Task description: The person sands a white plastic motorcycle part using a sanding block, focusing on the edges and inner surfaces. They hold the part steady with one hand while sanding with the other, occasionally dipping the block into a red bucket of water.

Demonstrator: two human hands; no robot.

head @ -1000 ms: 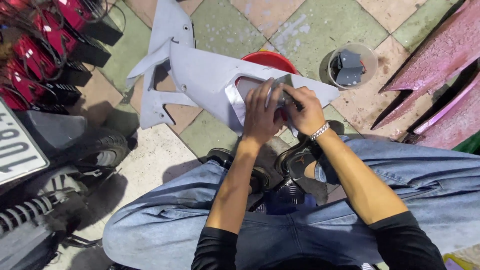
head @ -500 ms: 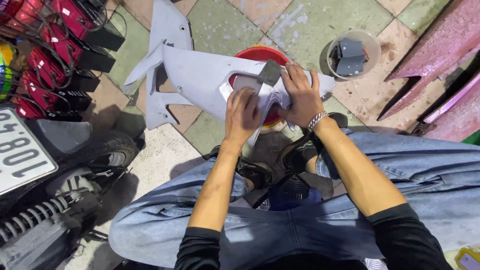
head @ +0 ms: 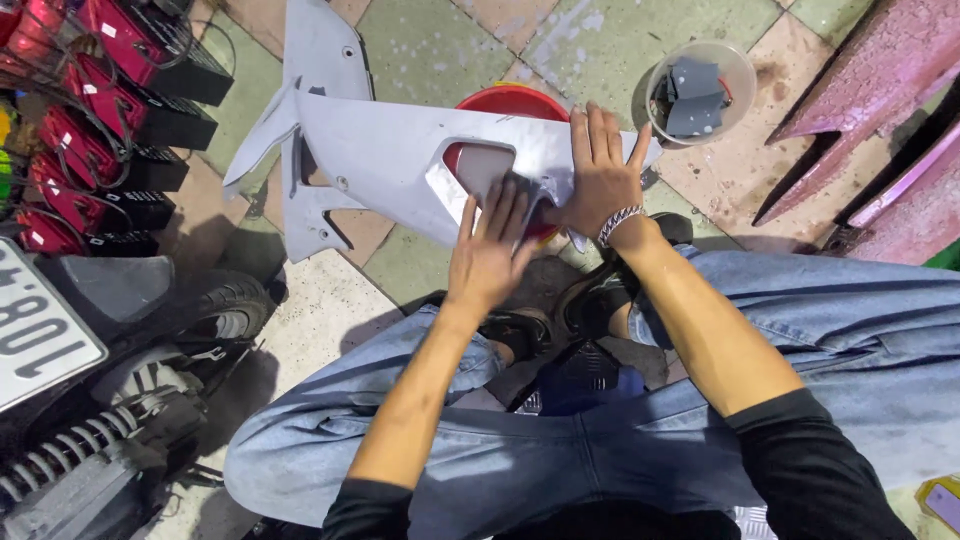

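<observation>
Tiled pavement (head: 440, 50) of green, pink and pale squares fills the view, seen from above past the person's knees in light blue jeans (head: 860, 330). Across the middle lies a grey motorcycle fairing panel (head: 380, 160), long and pointed, with a window-shaped cutout near its centre. It rests over a red basin (head: 510, 100), whose rim shows above the panel at 12 o'clock and whose inside shows through the cutout.

Near the centre, the left hand (head: 490, 250) lies palm down on the lower edge of the panel, just below the cutout; its fingers are straight and pressed close together, pointing toward 1 o'clock. A small dark grey pad seems to sit under the fingertips, though what it is cannot be told. Just beside it at 3 o'clock, the right hand (head: 600, 175) lies flat on the panel's right end, fingers spread and pointing to 12 o'clock. A metal bracelet (head: 620, 222) circles that wrist. The two hands nearly touch at the thumbs.

At 1 o'clock, well apart from the hands, stands a clear plastic tub (head: 735, 65) holding grey folded sheets. Pink-purple painted body panels (head: 870, 110) lean in at 2 o'clock. At 10 o'clock is a row of red boxes with black parts and cables (head: 110, 110). At 8 o'clock stands a motorcycle, showing its black tyre (head: 215, 305), a coil spring (head: 60, 470) and a white number plate (head: 40, 320). Black shoes (head: 600, 290) rest on the ground below the hands.
</observation>
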